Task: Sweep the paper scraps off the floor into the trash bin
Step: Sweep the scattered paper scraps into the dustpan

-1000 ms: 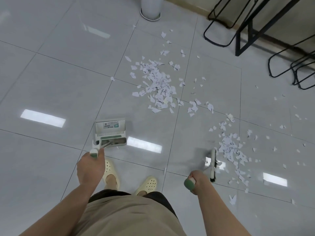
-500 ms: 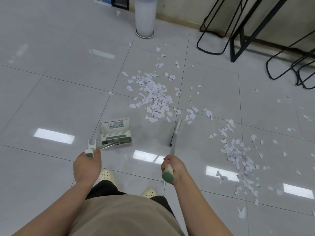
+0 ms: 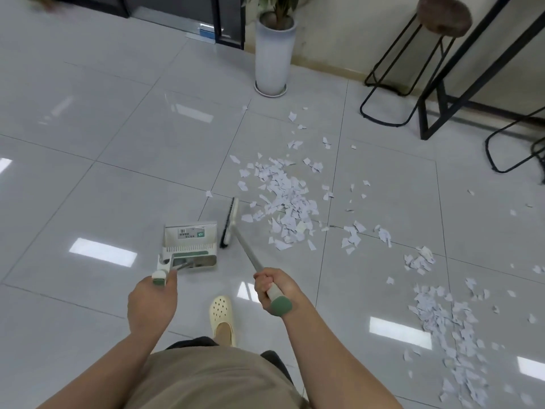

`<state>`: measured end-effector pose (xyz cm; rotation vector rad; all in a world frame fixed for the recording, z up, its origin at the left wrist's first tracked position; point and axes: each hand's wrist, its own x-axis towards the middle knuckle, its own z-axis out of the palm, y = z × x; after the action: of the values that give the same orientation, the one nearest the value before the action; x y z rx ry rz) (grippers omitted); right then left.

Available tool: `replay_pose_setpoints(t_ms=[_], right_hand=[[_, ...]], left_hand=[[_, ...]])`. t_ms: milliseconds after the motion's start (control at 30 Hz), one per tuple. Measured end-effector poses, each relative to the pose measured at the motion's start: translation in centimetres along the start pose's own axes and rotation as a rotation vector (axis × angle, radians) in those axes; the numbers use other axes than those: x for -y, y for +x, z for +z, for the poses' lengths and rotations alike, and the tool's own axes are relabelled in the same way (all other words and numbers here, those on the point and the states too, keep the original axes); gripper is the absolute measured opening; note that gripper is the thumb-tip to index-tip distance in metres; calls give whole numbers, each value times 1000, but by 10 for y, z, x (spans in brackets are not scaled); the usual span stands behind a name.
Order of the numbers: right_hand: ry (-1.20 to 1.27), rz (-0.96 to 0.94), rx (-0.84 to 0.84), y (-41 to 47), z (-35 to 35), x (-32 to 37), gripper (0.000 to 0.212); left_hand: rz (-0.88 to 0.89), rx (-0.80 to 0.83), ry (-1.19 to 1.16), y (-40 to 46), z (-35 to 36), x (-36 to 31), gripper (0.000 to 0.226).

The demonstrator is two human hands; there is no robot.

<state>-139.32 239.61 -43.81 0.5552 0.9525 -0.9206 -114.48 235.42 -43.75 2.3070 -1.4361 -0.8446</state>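
I have one view only, from a wide-angle camera on the person's head, looking forward and steeply down at the floor [image 3: 88, 178]. Both hands sit near the lower middle, the left hand [image 3: 152, 305] and the right hand [image 3: 272, 286], close beneath the lens. Beyond the hands the view reaches the far wall [image 3: 339, 33], with edges bowed.

White paper scraps [image 3: 287, 206] are lying on pale grey glossy floor tiles [image 3: 118, 149]. The broom [image 3: 229, 224] is showing black bristles and a sage-green handle cap; the dustpan [image 3: 188, 240] is looking silvery with green trim. A cream perforated clog [image 3: 222, 318] is showing near.
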Motion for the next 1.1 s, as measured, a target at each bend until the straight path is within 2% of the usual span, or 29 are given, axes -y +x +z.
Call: replay_pose_setpoints(t_ms=[200, 367, 500, 633, 833, 967, 1100], right_hand=[[250, -72, -117, 19, -20, 63, 16], [304, -157, -290, 1, -43, 118, 22], [191, -259, -500, -2, -21, 154, 31], [38, -398, -622, -4, 36, 181, 21], [199, -397, -434, -5, 133, 203, 21], [49, -303, -302, 10, 180, 195, 24], [-106, -215, -216, 27, 219, 196, 20]], left_hand=[[5, 46, 66, 81, 0, -32, 56], [79, 129, 135, 113, 11, -54, 54], [86, 152, 124, 124, 15, -71, 54], [134, 169, 135, 126, 21, -91, 56], [69, 181, 116, 136, 42, -122, 57], [1, 160, 108, 141, 51, -148, 61], [-14, 64, 95, 147, 49, -169, 61]])
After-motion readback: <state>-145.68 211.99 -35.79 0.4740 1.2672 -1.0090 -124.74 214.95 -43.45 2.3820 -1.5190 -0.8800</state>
